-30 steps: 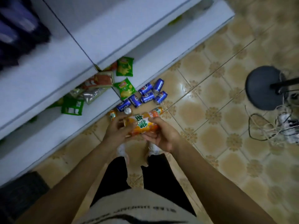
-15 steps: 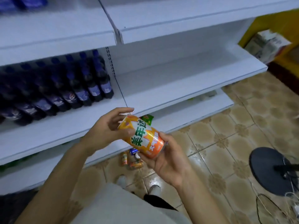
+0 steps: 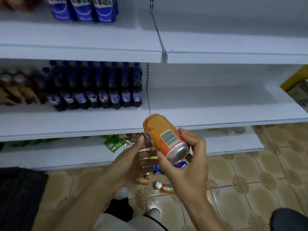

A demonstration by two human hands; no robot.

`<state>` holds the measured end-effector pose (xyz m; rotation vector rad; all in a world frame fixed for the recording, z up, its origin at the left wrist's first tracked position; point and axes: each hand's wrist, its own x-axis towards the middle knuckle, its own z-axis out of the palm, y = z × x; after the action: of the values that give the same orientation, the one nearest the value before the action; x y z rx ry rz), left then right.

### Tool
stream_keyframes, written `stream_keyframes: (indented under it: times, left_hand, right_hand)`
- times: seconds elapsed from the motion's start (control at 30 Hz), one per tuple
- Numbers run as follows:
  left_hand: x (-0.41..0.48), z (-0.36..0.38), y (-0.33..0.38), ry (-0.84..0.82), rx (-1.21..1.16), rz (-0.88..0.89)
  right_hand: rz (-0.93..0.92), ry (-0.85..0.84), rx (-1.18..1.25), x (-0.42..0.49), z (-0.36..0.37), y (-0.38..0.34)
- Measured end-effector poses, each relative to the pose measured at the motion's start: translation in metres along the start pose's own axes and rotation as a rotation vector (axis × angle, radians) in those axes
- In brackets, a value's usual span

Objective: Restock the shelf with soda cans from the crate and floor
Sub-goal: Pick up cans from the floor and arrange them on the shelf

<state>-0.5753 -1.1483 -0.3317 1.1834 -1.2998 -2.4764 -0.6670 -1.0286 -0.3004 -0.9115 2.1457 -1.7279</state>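
Note:
My right hand (image 3: 188,165) grips an orange soda can (image 3: 164,136), tilted with its silver bottom toward me and its top toward the white middle shelf (image 3: 216,112). My left hand (image 3: 131,157) is open just left of the can, fingers straight, thumb near the can's side; whether it touches the can I cannot tell. The can hovers in front of the shelf's front edge, at the divider between the bottle section and the bare right section. Orange cans (image 3: 164,187) and blue cans (image 3: 176,165) lie on the tiled floor below my hands.
Dark cola bottles (image 3: 100,90) fill the middle shelf's left section. Blue bottles (image 3: 83,9) stand on the top shelf. Snack packets (image 3: 116,144) lie on the bottom shelf. A dark crate (image 3: 20,194) sits at lower left, a black round base (image 3: 290,219) at lower right.
I have risen from the floor cans and my view has lifted to the shelves. The can turned its bottom toward me; my left hand let go and opened, my right hand now holds it alone.

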Motion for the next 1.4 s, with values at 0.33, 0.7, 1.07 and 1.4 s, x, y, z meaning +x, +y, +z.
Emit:
stream_keyframes:
  times: [0.33, 0.7, 1.07, 1.4]
  left_hand:
    - [-0.06, -0.072, -0.006, 0.108, -0.299, 0.218]
    - [-0.174, -0.216, 0.03, 0.377, -0.016, 0.669]
    - [-0.289, -0.392, 0.043, 0.684, 0.143, 0.782]
    - [-0.305, -0.434, 0.081, 0.642, 0.333, 0.86]
  right_hand:
    - [-0.127, -0.231, 0.208, -0.027, 0.075, -0.028]
    - [0.927, -0.666, 1.373, -0.088, 0.242, -0.12]
    - [0.597, -0.845, 0.538, -0.16, 0.391, -0.182]
    - [-0.037, -0.911, 0.316, -0.141, 0.437, -0.238]
